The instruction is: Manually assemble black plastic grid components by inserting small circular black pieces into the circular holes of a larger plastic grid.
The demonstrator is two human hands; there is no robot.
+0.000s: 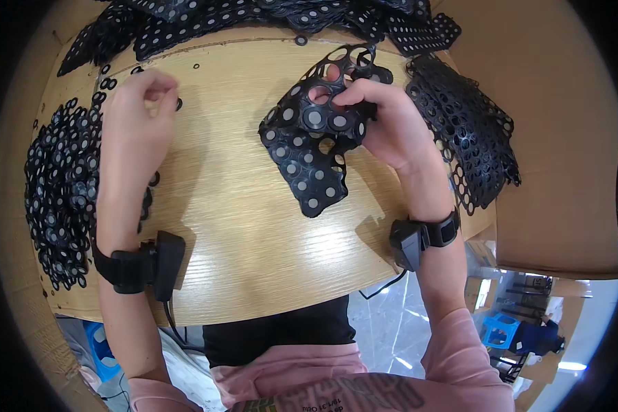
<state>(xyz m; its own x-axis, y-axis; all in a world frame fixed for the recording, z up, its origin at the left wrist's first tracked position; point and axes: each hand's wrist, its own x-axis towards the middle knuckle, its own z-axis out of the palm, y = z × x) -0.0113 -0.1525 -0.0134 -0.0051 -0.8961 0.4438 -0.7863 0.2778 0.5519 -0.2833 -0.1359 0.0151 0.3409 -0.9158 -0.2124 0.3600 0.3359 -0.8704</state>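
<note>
My right hand grips a floppy black rubber sheet at its upper right, thumb and fingers pressed on it. Rows of round pieces with grey centres fill much of that sheet; open holes show near the fingers, and its lower end hangs over the table. At the left, my left hand is closed, with the fingertips curled in to the thumb. Whatever those fingers hold, if anything, is hidden. A small black ring piece shows right beside the fingertips. Loose black round pieces lie heaped next to the left forearm.
More disc-filled black sheets are piled along the table's far edge. Punched-out black sheets lie stacked at the right. A few stray rings lie on the wooden table. Cardboard walls stand around it. Cables hang from both wrist-worn devices.
</note>
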